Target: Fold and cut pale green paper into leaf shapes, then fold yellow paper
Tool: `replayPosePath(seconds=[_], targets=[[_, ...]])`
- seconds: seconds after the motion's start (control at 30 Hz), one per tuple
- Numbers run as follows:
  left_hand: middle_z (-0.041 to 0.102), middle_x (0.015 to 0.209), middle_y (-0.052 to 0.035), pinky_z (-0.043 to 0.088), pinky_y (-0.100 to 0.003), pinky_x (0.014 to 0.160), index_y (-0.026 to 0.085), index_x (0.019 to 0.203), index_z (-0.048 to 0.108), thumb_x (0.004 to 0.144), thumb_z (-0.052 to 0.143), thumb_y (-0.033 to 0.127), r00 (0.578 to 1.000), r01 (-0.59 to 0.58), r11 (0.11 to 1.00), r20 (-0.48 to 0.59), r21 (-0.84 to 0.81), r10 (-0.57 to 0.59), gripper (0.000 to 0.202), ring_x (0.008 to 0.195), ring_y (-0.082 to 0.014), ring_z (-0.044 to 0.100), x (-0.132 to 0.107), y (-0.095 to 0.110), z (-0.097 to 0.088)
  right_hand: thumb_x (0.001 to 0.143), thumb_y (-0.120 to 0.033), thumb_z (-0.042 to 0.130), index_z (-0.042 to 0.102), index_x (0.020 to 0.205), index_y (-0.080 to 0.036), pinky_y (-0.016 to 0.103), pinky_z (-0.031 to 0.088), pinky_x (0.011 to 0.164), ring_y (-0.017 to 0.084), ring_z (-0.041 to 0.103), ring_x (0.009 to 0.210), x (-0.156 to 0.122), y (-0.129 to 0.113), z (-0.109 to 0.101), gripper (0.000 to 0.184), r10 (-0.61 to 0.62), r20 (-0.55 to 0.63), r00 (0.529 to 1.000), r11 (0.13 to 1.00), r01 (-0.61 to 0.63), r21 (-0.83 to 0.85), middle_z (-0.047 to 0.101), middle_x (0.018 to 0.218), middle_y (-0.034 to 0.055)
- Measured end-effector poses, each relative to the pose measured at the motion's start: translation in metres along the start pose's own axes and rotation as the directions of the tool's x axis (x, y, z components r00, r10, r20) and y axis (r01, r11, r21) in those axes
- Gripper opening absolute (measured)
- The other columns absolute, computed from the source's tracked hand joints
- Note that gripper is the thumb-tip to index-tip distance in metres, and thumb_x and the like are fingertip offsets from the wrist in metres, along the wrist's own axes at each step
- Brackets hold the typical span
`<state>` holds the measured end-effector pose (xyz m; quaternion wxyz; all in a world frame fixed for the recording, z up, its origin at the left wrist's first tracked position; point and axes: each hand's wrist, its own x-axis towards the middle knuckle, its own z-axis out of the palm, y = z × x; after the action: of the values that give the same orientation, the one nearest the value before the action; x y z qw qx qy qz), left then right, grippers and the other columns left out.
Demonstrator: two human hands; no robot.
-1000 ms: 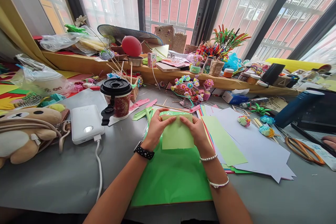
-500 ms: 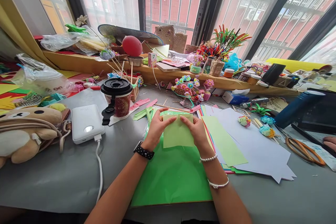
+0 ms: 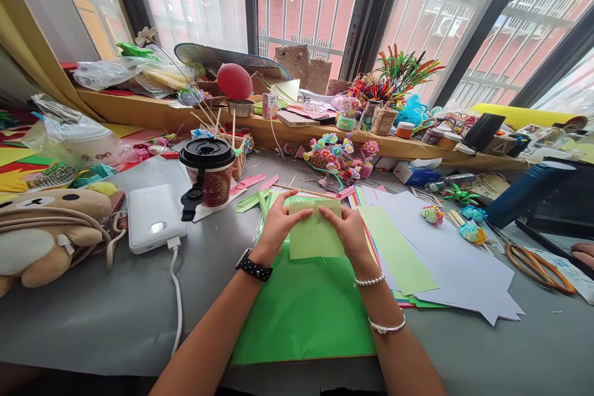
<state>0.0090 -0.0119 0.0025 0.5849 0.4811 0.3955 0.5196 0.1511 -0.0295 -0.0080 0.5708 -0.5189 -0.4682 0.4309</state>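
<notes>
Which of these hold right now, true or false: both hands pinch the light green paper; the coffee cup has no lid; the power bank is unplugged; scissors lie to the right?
1. Both the left hand and the right hand hold the light green paper. True.
2. The coffee cup has no lid. False: a black lid is on it.
3. The power bank is unplugged. False: a white cable is plugged into it.
4. Orange-handled scissors lie on the table to the right. True.
</notes>
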Motion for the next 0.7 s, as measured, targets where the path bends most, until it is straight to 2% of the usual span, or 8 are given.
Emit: replayPosePath(seconds=[0.33,0.43,0.6,0.7], targets=[[0.064,0.068,-0.0011,0.049,-0.024,0.052,0.018,0.108,0.042,0.054,0.074,0.023,0.999,0.041,0.99,-0.007,-0.132,-0.042,0.063,0.055,-0.0139,0.061,0.0004,-0.0018,0.002,0.055,-0.042,0.07,0.064,0.077,-0.014,0.028,0.046,0.052,0.017,0.058,0.054,-0.0017,-0.0016,0.0027,0.036,0.084,0.079,0.993,0.975,-0.099,0.201,0.066,0.065,0.0045],[0.063,0.068,-0.0005,0.049,-0.024,0.052,0.018,0.109,0.041,0.055,0.073,0.024,0.999,0.032,0.993,-0.006,-0.117,-0.033,0.064,0.055,-0.0134,0.06,0.0005,-0.0021,0.0014,0.055,-0.043,0.069,0.063,0.077,-0.014,0.028,0.046,0.052,0.017,0.059,0.055,-0.0012,-0.0004,0.0024,0.037,0.07,0.059,0.996,0.98,-0.08,0.18,0.066,0.067,0.0051],[0.063,0.065,0.0,0.048,-0.024,0.051,0.017,0.112,0.04,0.053,0.074,0.026,0.998,0.064,0.998,0.03,-0.022,-0.064,0.069,0.057,-0.0158,0.061,0.0,-0.0006,0.0,0.054,-0.048,0.067,0.063,0.073,-0.013,0.027,0.045,0.049,0.018,0.058,0.055,0.0004,0.0021,0.0004,0.04,0.006,-0.069,0.998,0.999,-0.004,0.04,0.066,0.067,0.0054],[0.064,0.066,-0.0007,0.049,-0.025,0.052,0.017,0.111,0.04,0.053,0.074,0.025,0.998,0.057,0.998,0.025,-0.021,-0.057,0.068,0.057,-0.0163,0.062,0.0001,-0.0003,-0.0001,0.054,-0.047,0.068,0.064,0.075,-0.013,0.027,0.045,0.05,0.018,0.058,0.057,0.0007,0.0018,0.0,0.041,-0.008,-0.05,0.999,1.0,0.009,0.026,0.066,0.069,0.0057]])
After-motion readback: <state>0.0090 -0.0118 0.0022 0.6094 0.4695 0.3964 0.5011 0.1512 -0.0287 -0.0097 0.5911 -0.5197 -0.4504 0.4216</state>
